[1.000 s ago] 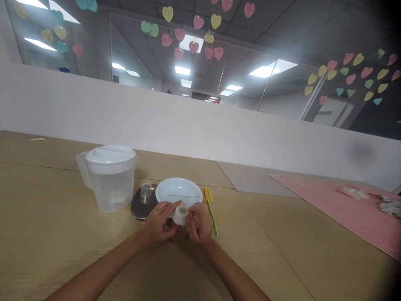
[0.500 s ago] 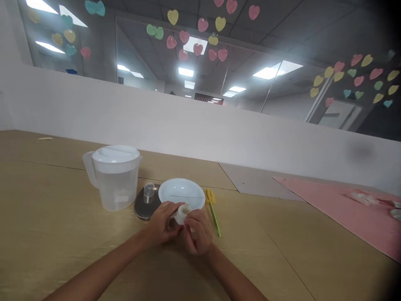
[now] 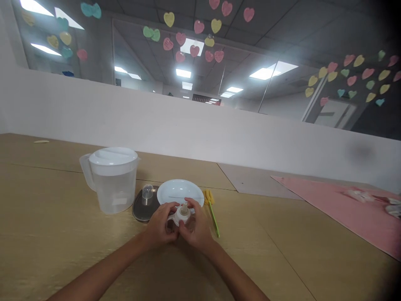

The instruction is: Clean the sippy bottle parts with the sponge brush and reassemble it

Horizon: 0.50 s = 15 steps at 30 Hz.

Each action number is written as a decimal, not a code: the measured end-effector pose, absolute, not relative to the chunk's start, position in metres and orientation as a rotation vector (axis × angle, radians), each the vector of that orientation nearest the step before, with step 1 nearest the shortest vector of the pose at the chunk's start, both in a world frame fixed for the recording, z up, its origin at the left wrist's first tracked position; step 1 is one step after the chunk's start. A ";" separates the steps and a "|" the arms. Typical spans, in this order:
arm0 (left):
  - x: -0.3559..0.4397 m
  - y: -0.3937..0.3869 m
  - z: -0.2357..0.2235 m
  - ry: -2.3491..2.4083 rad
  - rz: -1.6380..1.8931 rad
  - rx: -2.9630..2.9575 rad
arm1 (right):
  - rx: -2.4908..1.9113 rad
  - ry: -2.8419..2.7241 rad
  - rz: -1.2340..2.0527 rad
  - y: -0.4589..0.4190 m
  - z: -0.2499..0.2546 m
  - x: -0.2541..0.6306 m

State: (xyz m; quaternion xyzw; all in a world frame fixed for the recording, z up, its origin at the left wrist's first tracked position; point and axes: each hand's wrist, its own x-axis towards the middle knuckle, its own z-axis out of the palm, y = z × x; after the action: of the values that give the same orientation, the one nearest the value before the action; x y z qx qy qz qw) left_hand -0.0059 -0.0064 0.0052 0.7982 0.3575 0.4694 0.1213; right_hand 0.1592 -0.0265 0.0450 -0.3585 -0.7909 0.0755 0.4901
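Both my hands hold a white plastic bottle collar (image 3: pixel 182 214) with a small translucent teat on top, just above the table. My left hand (image 3: pixel 159 225) grips its left side. My right hand (image 3: pixel 196 225) has its fingers over the right side, and part of the collar is hidden by them. Behind my hands lies a white plate (image 3: pixel 178 189). A yellow-green bottle brush (image 3: pixel 213 216) lies just right of my right hand. To the left stands a dark oval tray (image 3: pixel 139 211) holding a small clear cup (image 3: pixel 147 194).
A clear plastic pitcher with a white lid (image 3: pixel 112 184) stands left of the tray on the light wooden table (image 3: pixel 56 209). A pink mat (image 3: pixel 338 205) with some small items lies at the right. A low white wall (image 3: pixel 188 129) runs behind the table.
My right hand has come up over the collar, and the two hands sit closer together. The collar has turned slightly, showing a white flange at its left side.
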 end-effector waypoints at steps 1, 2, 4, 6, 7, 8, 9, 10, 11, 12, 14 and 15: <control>-0.006 -0.006 0.004 1.049 1.373 2.327 | -0.902 -1.918 0.184 -0.026 0.046 0.158; -0.006 -0.005 0.002 1.050 1.375 2.328 | -0.926 -1.914 0.190 -0.026 0.048 0.157; -0.006 -0.004 0.000 1.043 1.382 2.334 | -0.941 -1.917 0.217 -0.025 0.050 0.155; -0.007 -0.003 -0.001 1.035 1.395 2.339 | -0.910 -1.935 0.253 -0.025 0.051 0.157; -0.007 -0.003 0.000 1.029 1.397 2.343 | -0.881 -1.951 0.280 -0.025 0.052 0.158; -0.007 -0.003 0.001 1.020 1.396 2.348 | -0.847 -1.965 0.313 -0.026 0.052 0.160; -0.007 -0.004 0.001 1.009 1.396 2.355 | -0.813 -1.973 0.347 -0.026 0.051 0.161; -0.007 -0.004 0.002 0.999 1.400 2.358 | -0.782 -1.974 0.380 -0.026 0.051 0.162; -0.006 -0.005 0.003 0.991 1.405 2.358 | -0.761 -1.963 0.404 -0.026 0.050 0.162; -0.006 -0.006 0.003 0.990 1.412 2.351 | -0.753 -1.938 0.417 -0.025 0.048 0.162; -0.004 -0.007 0.003 1.007 1.426 2.319 | -0.767 -1.862 0.413 -0.025 0.044 0.160; -0.003 -0.008 0.002 1.020 1.432 2.299 | -0.785 -1.824 0.408 -0.024 0.042 0.158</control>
State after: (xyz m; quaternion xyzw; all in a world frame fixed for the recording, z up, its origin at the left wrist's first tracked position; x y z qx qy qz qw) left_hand -0.0033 -0.0079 0.0020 0.7882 0.3497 0.4910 0.1236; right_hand 0.1581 -0.0241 0.0420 -0.3288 -0.7637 0.1709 0.5286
